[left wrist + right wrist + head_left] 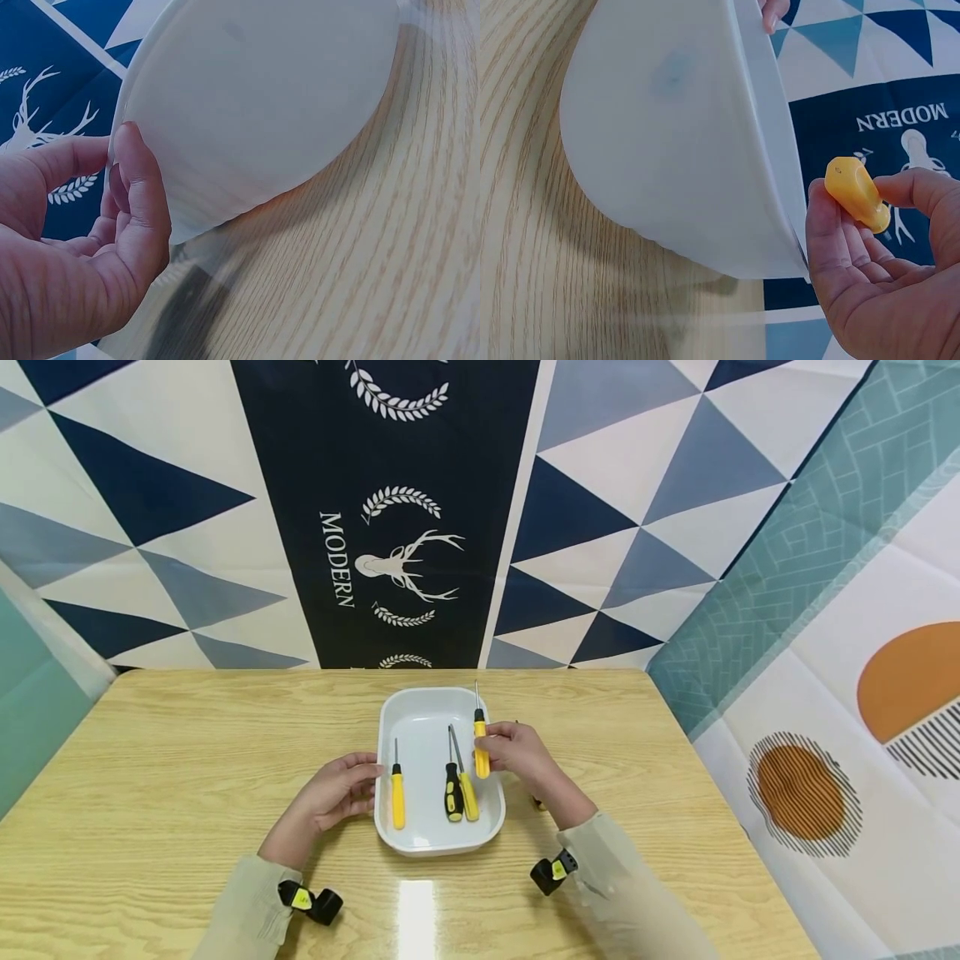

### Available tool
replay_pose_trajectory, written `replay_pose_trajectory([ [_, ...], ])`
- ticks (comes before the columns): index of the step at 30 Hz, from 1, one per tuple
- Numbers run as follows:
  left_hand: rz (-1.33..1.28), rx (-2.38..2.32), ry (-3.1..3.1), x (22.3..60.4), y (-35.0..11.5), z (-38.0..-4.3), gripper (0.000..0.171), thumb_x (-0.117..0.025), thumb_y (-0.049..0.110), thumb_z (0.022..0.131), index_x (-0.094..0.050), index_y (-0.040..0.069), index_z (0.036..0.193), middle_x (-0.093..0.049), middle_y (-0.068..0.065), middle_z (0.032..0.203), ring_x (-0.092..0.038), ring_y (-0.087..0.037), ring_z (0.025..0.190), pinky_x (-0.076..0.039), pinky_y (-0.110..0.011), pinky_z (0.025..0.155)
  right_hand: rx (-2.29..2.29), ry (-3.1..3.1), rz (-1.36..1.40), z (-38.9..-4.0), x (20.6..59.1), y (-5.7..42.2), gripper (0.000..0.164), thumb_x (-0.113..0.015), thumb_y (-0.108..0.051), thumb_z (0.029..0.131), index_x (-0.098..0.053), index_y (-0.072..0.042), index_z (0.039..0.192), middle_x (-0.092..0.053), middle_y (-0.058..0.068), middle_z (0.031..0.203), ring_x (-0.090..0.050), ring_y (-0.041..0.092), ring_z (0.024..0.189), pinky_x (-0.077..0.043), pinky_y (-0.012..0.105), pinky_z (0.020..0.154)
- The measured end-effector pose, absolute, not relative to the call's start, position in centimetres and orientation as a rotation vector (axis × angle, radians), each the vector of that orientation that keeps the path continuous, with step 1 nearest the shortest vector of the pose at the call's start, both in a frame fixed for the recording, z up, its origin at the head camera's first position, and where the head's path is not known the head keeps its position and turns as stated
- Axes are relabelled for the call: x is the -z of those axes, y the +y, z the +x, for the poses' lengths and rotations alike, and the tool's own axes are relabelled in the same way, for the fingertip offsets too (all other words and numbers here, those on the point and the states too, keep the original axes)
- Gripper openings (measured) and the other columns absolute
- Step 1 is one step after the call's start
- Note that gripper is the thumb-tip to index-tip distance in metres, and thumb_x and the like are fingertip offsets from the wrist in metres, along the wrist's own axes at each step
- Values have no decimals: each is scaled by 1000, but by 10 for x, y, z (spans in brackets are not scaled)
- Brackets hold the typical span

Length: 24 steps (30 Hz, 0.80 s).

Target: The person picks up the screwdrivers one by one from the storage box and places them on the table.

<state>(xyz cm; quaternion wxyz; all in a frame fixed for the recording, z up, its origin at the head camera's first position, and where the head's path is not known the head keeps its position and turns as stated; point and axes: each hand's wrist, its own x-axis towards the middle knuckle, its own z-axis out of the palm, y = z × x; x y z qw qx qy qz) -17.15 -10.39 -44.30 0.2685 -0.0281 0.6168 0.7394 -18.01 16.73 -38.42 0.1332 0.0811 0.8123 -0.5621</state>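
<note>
Wooden desk (187,752) carried the tray (422,747); left hand (341,789) pinched its left rim, right hand (519,752) a screwdriver (480,728) above its right side; firm pinches seemed wise.

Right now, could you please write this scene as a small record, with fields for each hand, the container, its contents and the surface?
Left hand: holds the left rim of the white tray
Right hand: grips a raised screwdriver by its yellow handle
Container: white tray, rounded corners
Contents: yellow screwdriver at left; black-and-yellow screwdriver beside another yellow-handled one
Surface: wooden table
</note>
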Motion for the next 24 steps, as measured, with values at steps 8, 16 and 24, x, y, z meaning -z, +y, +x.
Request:
replay_pose_trajectory([
  [8, -77, -1991, 1654, 442, -104, -171, 49, -54, 15, 93, -33, -8, 132, -58, 0, 89, -55, -7, 73, -54, -20, 65, 1633, 2351, 213, -182, 384, 171, 38, -59, -18, 89, -55, 4, 119, -62, 16, 107, -62, 13, 75, -56, 28, 73],
  [16, -69, -1997, 1642, 441, -105, -171, 48, -54, 14, 92, -34, -7, 130, -58, 0, 89, -56, -7, 72, -55, -20, 65, 1627, 2370, 210, -182, 386, 175, 38, -58, -16, 90, -53, 6, 120, -61, 20, 108, -63, 16, 75, -57, 31, 74],
  [24, -74, -1994, 1653, 441, -104, -170, 46, -53, 14, 93, -35, -7, 130, -58, 0, 89, -56, -7, 72, -55, -20, 65, 1626, 2365, 245, -181, 387, 179, 39, -59, -17, 90, -53, 4, 122, -60, 19, 110, -62, 17, 78, -57, 30, 74],
])
